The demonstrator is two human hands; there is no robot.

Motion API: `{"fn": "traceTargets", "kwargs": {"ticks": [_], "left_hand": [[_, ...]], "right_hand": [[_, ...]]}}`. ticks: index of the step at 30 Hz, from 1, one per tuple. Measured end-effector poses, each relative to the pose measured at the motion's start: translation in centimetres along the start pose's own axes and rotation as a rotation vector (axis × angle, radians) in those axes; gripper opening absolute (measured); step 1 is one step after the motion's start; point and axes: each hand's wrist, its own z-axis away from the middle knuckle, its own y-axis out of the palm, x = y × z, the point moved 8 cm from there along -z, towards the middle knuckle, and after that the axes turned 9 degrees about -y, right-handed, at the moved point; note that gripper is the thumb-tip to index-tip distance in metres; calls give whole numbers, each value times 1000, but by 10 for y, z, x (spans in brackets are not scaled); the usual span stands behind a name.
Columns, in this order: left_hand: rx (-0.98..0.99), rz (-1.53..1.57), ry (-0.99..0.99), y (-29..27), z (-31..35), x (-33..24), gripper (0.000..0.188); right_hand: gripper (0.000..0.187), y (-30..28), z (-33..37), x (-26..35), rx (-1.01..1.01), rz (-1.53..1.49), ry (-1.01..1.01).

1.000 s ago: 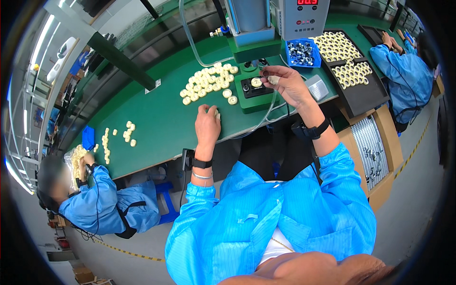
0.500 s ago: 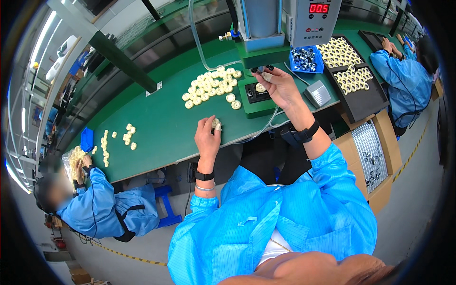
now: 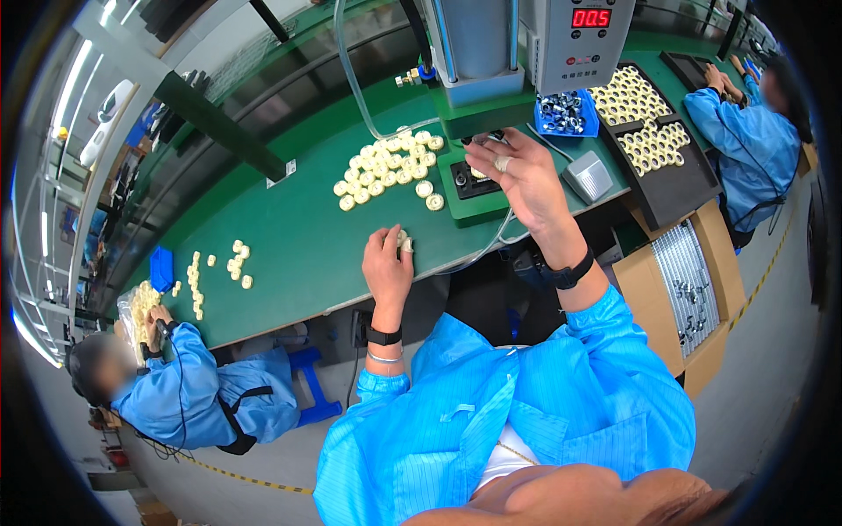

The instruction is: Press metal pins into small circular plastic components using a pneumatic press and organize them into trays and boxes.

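Note:
My left hand (image 3: 386, 266) rests low over the green tabletop near its front edge, thumb and fingers closed on a cream round plastic part (image 3: 404, 240). My right hand (image 3: 524, 180) is raised beneath the head of a bench press (image 3: 481, 114). Its fingers are bent together close under the ram; whatever they hold is hidden. Below them, on the green press base, sits a black fixture (image 3: 462, 181), partly covered by my hand. Left of the press lies a loose pile of cream round parts (image 3: 383, 167), with two set a little apart nearest the base.
A blue bin (image 3: 566, 114) of small shiny metal pieces and a grey pedal-shaped box (image 3: 588, 175) stand right of the press. Beyond is a black tray (image 3: 675, 188) of cream rings. An open carton (image 3: 684, 289) sits below. Co-workers (image 3: 210, 377) work at both sides.
My right hand has shifted slightly, its back turning more into view and its fingers covering more of the fixture. My left hand stays around the cream part. The whole view has moved a little.

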Motion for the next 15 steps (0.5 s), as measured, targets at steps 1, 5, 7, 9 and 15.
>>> {"fn": "traceTargets", "kwargs": {"ticks": [1, 5, 7, 9, 15], "left_hand": [[3, -1, 2, 1, 0, -1, 33], [10, 4, 7, 1, -1, -5, 34], [15, 3, 12, 1, -2, -6, 34], [12, 1, -4, -2, -1, -4, 35], [20, -38, -15, -1, -2, -5, 33]], "right_hand": [[42, 0, -1, 2, 16, 55, -18], [44, -6, 2, 12, 50, 46, 18], [47, -14, 8, 7, -13, 228, 130], [43, -32, 10, 37, 81, 860, -164], [43, -126, 31, 64, 54, 2066, -368]]}}
